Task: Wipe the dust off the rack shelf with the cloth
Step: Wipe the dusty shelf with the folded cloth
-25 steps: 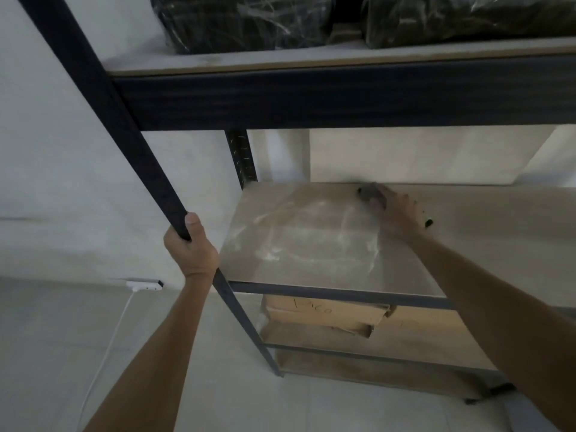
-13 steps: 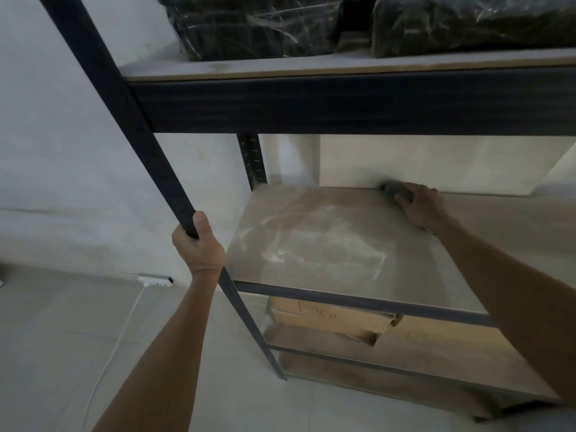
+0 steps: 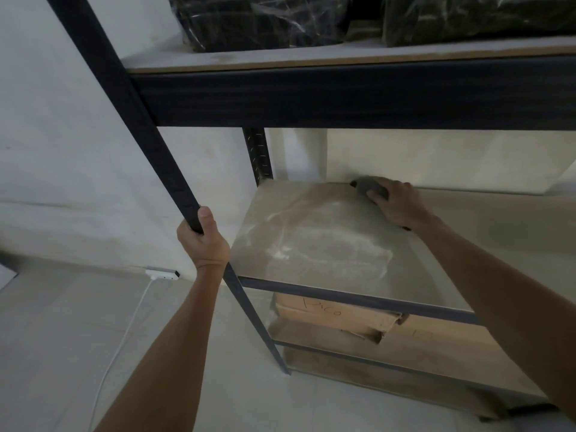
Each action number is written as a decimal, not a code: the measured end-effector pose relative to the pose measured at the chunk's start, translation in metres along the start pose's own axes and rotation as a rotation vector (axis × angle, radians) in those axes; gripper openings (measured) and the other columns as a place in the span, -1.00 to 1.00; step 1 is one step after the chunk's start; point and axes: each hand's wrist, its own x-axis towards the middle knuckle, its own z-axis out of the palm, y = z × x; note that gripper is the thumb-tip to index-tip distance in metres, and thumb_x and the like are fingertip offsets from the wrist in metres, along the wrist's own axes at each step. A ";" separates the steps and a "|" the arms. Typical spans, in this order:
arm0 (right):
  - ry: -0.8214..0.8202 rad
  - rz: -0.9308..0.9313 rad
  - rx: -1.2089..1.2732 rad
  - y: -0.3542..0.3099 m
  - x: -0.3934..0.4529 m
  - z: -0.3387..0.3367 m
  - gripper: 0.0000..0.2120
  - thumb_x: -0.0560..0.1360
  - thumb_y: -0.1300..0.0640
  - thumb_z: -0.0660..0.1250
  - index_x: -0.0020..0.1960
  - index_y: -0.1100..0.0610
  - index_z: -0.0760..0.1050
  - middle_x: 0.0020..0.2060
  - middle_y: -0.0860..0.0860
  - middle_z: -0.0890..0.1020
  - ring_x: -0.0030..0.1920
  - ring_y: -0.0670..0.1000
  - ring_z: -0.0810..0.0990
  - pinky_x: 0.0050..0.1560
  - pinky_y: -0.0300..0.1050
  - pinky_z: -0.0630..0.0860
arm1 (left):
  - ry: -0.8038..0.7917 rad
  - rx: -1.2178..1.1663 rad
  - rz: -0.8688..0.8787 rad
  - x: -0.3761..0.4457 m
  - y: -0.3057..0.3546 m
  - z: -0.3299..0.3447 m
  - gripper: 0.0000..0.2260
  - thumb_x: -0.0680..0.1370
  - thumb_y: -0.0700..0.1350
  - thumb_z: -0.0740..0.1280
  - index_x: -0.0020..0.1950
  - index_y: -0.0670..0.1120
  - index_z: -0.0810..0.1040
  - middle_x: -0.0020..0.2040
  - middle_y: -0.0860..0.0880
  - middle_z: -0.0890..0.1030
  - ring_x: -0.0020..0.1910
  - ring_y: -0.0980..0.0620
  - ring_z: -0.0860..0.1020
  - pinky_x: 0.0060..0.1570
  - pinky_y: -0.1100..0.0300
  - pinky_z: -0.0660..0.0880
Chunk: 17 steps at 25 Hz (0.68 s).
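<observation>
Where the right hand (image 3: 397,204) presses, the cloth (image 3: 367,187) is mostly hidden.

Storage rm: metal rack (image 3: 174,169) w/ cardboard boxes (image 3: 335,316), wrapped bundles (image 3: 265,20) (up top), bare walls.

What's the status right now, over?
Left hand gripping the rack's front post. Right hand pressing the cloth at the shelf's back edge. Dust streaks left mid-shelf. Nothing in the way.
</observation>
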 end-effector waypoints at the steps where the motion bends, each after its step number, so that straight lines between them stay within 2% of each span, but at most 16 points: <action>1: -0.009 0.040 -0.040 0.006 0.002 0.005 -0.55 0.68 -0.03 0.25 0.55 0.04 0.40 0.38 0.16 0.59 0.32 0.26 0.55 0.24 0.03 0.46 | 0.003 0.003 0.005 0.000 0.000 0.000 -0.47 0.46 0.51 0.27 -0.44 0.13 0.33 -0.51 0.12 0.25 -0.46 -0.02 0.21 -0.49 -0.14 0.25; 4: -0.064 -0.002 -0.104 -0.010 -0.017 0.023 -0.48 0.69 -0.13 0.19 0.61 -0.04 0.28 0.38 0.15 0.58 0.30 0.25 0.58 0.22 0.05 0.47 | 0.006 0.009 0.009 0.000 0.001 0.001 -0.47 0.46 0.51 0.27 -0.45 0.14 0.31 -0.51 0.11 0.24 -0.46 -0.02 0.20 -0.49 -0.12 0.24; 6: -0.145 -0.093 -0.089 -0.031 -0.040 0.027 -0.47 0.69 -0.17 0.16 0.63 -0.13 0.22 0.38 0.11 0.60 0.28 0.21 0.61 0.17 0.00 0.48 | 0.021 0.017 0.011 -0.001 0.003 0.002 -0.48 0.46 0.51 0.27 -0.45 0.15 0.30 -0.48 0.02 0.23 -0.45 -0.06 0.20 -0.49 -0.15 0.24; 8: -0.187 -0.178 -0.066 -0.055 -0.079 0.033 -0.49 0.68 -0.18 0.16 0.61 -0.16 0.24 0.31 0.05 0.65 0.19 0.14 0.65 0.04 -0.07 0.46 | 0.027 0.021 0.009 0.000 0.003 0.002 -0.48 0.46 0.51 0.27 -0.45 0.15 0.31 -0.45 -0.04 0.22 -0.43 -0.11 0.22 -0.49 -0.18 0.25; 10: -0.254 -0.248 0.004 -0.074 -0.109 0.036 -0.52 0.69 -0.15 0.19 0.59 -0.15 0.30 0.09 0.05 0.72 -0.10 0.06 0.67 -0.11 -0.16 0.37 | 0.032 0.033 0.004 -0.001 0.004 0.001 -0.47 0.44 0.53 0.26 -0.45 0.14 0.31 -0.45 -0.03 0.23 -0.42 -0.09 0.22 -0.47 -0.15 0.25; 12: -0.242 -0.291 0.033 -0.072 -0.097 0.030 -0.52 0.69 -0.13 0.20 0.59 -0.13 0.31 -0.18 0.05 0.67 -0.34 -0.05 0.56 -0.19 -0.17 0.39 | 0.018 0.029 0.007 -0.002 0.008 0.001 -0.47 0.44 0.53 0.26 -0.45 0.13 0.31 -0.46 -0.03 0.23 -0.44 -0.05 0.23 -0.45 -0.09 0.24; 13: -0.178 -0.263 0.017 -0.063 -0.080 0.025 -0.51 0.68 -0.15 0.20 0.59 -0.12 0.30 -0.20 0.04 0.66 -0.31 -0.05 0.58 -0.18 -0.14 0.43 | 0.013 0.027 0.003 -0.003 0.008 0.001 -0.47 0.44 0.53 0.26 -0.44 0.13 0.31 -0.46 -0.03 0.23 -0.44 -0.05 0.23 -0.44 -0.08 0.23; 15: -0.044 -0.178 -0.004 -0.038 -0.042 0.009 -0.52 0.68 -0.16 0.20 0.57 -0.09 0.34 0.07 0.10 0.70 0.03 0.11 0.68 0.03 -0.02 0.53 | 0.015 0.042 -0.014 -0.002 0.008 0.001 -0.45 0.44 0.53 0.24 -0.41 0.10 0.28 -0.45 -0.04 0.23 -0.44 -0.09 0.23 -0.44 -0.10 0.24; 16: -0.030 -0.139 -0.011 -0.024 -0.029 0.005 -0.57 0.69 -0.12 0.21 0.53 -0.07 0.39 0.23 0.13 0.67 0.19 0.18 0.64 0.14 0.01 0.50 | 0.014 0.052 -0.024 -0.001 0.008 0.000 -0.41 0.43 0.54 0.23 -0.39 0.04 0.26 -0.45 -0.06 0.23 -0.43 -0.10 0.23 -0.45 -0.12 0.24; 17: -0.053 -0.097 -0.040 -0.014 -0.024 0.006 -0.62 0.70 -0.09 0.20 0.49 -0.07 0.42 0.30 0.15 0.64 0.26 0.23 0.61 0.17 0.00 0.47 | 0.010 0.056 -0.030 -0.001 0.007 0.000 -0.37 0.43 0.55 0.23 -0.38 0.00 0.25 -0.44 -0.07 0.23 -0.43 -0.10 0.23 -0.45 -0.12 0.24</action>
